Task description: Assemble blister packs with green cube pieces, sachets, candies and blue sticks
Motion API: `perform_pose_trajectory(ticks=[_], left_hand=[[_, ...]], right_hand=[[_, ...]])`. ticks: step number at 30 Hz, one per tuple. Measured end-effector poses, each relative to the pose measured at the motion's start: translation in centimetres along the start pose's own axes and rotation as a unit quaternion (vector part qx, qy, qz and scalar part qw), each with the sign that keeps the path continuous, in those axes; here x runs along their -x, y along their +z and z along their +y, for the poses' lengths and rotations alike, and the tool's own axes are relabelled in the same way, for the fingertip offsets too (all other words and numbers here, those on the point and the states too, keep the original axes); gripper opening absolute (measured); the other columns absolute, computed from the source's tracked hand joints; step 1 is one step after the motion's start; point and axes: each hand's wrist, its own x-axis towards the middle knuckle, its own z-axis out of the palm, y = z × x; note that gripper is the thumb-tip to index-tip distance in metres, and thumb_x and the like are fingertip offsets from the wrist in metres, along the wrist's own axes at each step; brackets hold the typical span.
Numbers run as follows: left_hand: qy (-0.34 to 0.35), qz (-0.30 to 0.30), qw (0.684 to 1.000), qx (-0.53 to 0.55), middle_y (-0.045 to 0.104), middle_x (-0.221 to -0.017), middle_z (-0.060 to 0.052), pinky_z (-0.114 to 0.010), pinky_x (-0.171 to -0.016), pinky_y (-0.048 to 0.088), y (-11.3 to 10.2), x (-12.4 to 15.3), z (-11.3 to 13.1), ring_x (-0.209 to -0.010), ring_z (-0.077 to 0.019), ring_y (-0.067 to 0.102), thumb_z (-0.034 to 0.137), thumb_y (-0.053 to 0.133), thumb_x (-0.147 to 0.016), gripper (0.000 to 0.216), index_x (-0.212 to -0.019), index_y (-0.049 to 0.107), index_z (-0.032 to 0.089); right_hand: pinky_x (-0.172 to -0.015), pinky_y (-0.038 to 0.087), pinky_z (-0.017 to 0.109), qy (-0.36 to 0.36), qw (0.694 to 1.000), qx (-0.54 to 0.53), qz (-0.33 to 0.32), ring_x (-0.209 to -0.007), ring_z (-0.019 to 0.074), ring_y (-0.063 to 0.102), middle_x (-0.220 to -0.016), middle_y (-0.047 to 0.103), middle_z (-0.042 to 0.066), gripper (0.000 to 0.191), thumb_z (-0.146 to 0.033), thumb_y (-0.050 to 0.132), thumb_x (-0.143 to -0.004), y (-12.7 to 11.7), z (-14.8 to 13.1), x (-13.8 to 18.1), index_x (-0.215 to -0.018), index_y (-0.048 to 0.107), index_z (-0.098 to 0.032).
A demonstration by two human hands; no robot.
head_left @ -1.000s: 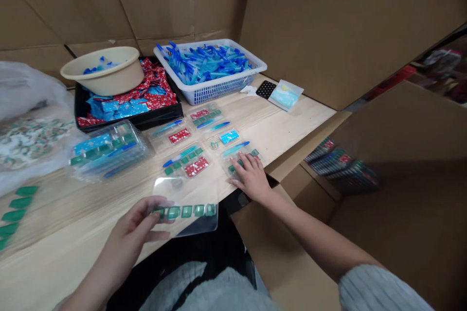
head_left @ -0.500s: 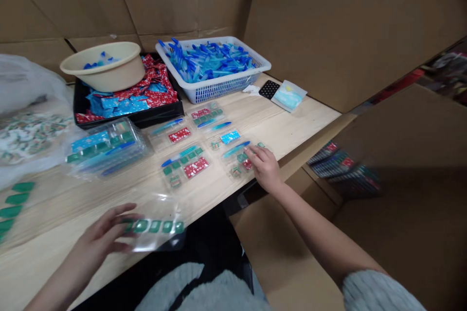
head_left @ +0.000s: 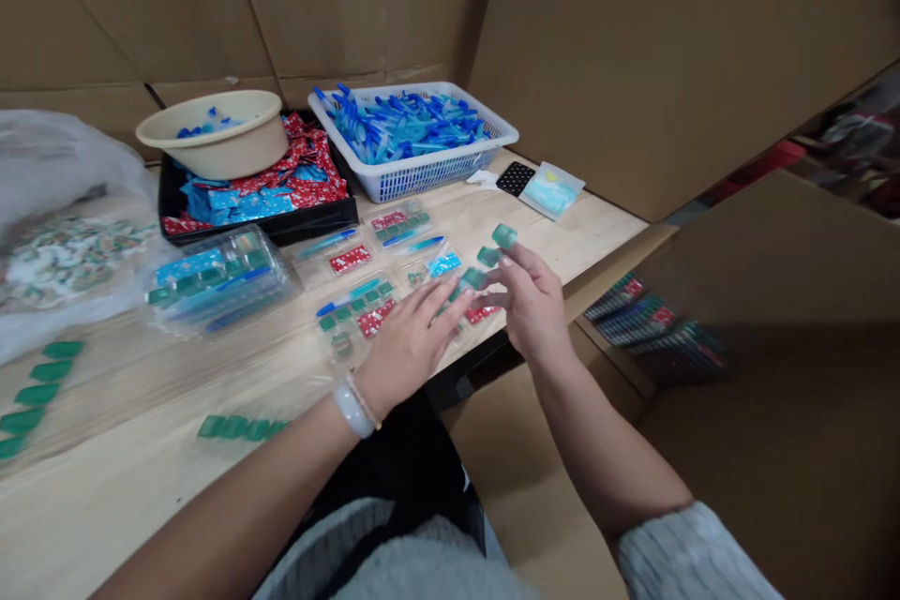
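My right hand (head_left: 535, 305) curls its fingers around a clear plastic tray with a slanting row of green square pieces (head_left: 488, 256); the tray looks tilted, its edges hard to make out. A red patterned packet (head_left: 482, 311) shows below those fingers. My left hand (head_left: 412, 333) reaches across with fingers stretched out at the near side of the same tray. Just left of it lies a clear tray with a blue pen, green pieces and a red packet (head_left: 374, 319). Partly behind my left forearm, another clear tray holds a row of green pieces (head_left: 243, 428).
Behind stand a white basket of blue pens (head_left: 414, 164), a black box of red and blue packets (head_left: 260, 230) and a cream basin (head_left: 217, 150). Stacked filled trays (head_left: 217, 281) and a plastic bag of small pieces (head_left: 77, 253) are left. An open cardboard box (head_left: 619, 394) is right.
My left hand has let go of the tray with green pieces on the table and moved right. My right hand has closed on the right-hand tray, whose green pieces now slant upward.
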Motion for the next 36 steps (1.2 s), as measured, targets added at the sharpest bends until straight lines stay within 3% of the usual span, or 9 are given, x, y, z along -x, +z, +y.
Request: perform_pose_trajectory(ticks=[3,6,9,11,14,19,25,32,36], left_hand=[[-0.072,-0.012,0.982,0.174,0.047,-0.124,-0.008,-0.040,-0.093,0.038,-0.1,-2.7,-0.7,-0.109,-0.0207,0.048,0.015,0.039,-0.083,0.041,-0.124,0.039,0.022],[-0.209,-0.107,0.888,0.395,0.054,-0.109,-0.010,-0.036,-0.076,0.049,-0.3,-3.3,-2.1,-0.086,-0.0182,0.060,0.019,0.043,-0.081,0.039,-0.120,0.040,0.019],[-0.323,-0.153,0.807,0.470,0.054,-0.102,-0.011,-0.032,-0.069,0.050,1.5,-3.4,-3.3,-0.077,-0.0158,0.062,0.019,0.045,-0.079,0.039,-0.118,0.036,0.015],[-0.386,-0.116,0.825,0.397,0.052,-0.101,-0.013,-0.031,-0.066,0.050,3.5,-3.4,-4.0,-0.073,-0.0150,0.061,0.020,0.046,-0.079,0.044,-0.120,0.032,0.013],[-0.401,-0.070,0.898,0.168,0.050,-0.103,-0.015,-0.032,-0.069,0.047,6.0,-3.1,-4.5,-0.080,-0.0185,0.058,0.020,0.052,-0.075,0.058,-0.126,0.026,0.010],[-0.227,-0.076,0.964,-0.115,0.039,-0.123,-0.014,-0.036,-0.085,0.040,6.5,-2.7,-3.3,-0.107,-0.0249,0.044,0.017,0.048,-0.078,0.044,-0.121,0.040,0.016],[-0.147,-0.173,0.965,-0.128,0.054,-0.103,-0.008,-0.032,-0.086,0.039,6.3,-2.7,-2.6,-0.098,-0.0194,0.047,0.022,0.038,-0.084,0.022,-0.091,0.058,0.017],[-0.086,-0.195,0.960,-0.183,0.040,-0.130,-0.011,-0.042,-0.092,0.032,8.5,-1.1,-2.2,-0.116,-0.0286,0.035,0.038,0.046,-0.080,0.045,-0.121,0.044,0.019],[-0.091,-0.173,0.971,-0.140,0.027,-0.139,-0.008,-0.042,-0.099,0.026,4.6,2.3,-3.1,-0.124,-0.0267,0.027,0.043,0.047,-0.079,0.054,-0.127,0.036,0.024]], right_hand=[[-0.053,0.046,0.022,-0.001,0.999,0.036,0.014,-0.069,0.0099,0.052,-0.102,0.051,0.005,0.050,-0.051,0.045,-0.075,-2.3,0.8,-0.9,-0.117,0.045,-0.025],[-0.052,0.042,0.022,0.028,0.992,0.123,-0.010,-0.063,0.0095,0.048,-0.095,0.055,0.004,0.058,-0.047,0.059,-0.066,-5.2,3.8,-2.4,-0.117,0.047,-0.022],[-0.053,0.039,0.024,0.100,0.972,0.197,-0.083,-0.056,0.0108,0.047,-0.070,0.057,0.003,0.046,-0.046,0.059,-0.065,-6.7,7.7,-4.0,-0.099,0.060,-0.015],[-0.056,0.039,0.025,0.119,0.946,0.288,-0.087,-0.059,0.0132,0.051,-0.065,0.058,0.003,0.041,-0.045,0.058,-0.067,-6.8,9.7,-4.7,-0.092,0.063,-0.014],[-0.063,0.040,0.027,0.134,0.881,0.444,-0.091,-0.072,0.0181,0.056,-0.076,0.063,0.007,0.036,-0.044,0.053,-0.072,-6.3,11.3,-5.4,-0.093,0.064,-0.016],[-0.064,0.039,0.029,0.138,0.820,0.547,-0.100,-0.085,0.0225,0.057,-0.090,0.064,0.008,0.039,-0.047,0.041,-0.079,-5.4,11.0,-6.0,-0.098,0.062,-0.021],[-0.065,0.039,0.028,0.122,0.800,0.576,-0.116,-0.084,0.0207,0.055,-0.092,0.060,0.007,0.034,-0.044,0.039,-0.080,-5.5,11.6,-7.0,-0.092,0.063,-0.023],[-0.075,0.038,0.030,0.020,0.803,0.593,-0.062,-0.092,0.0208,0.050,-0.100,0.052,0.010,0.038,-0.033,0.028,-0.087,-5.3,14.5,-5.9,-0.107,0.057,-0.019],[-0.078,0.038,0.037,-0.034,0.828,0.559,-0.016,-0.096,0.0259,0.047,-0.108,0.050,0.017,0.046,-0.037,0.038,-0.082,-5.9,13.5,-4.9,-0.119,0.047,-0.010]])
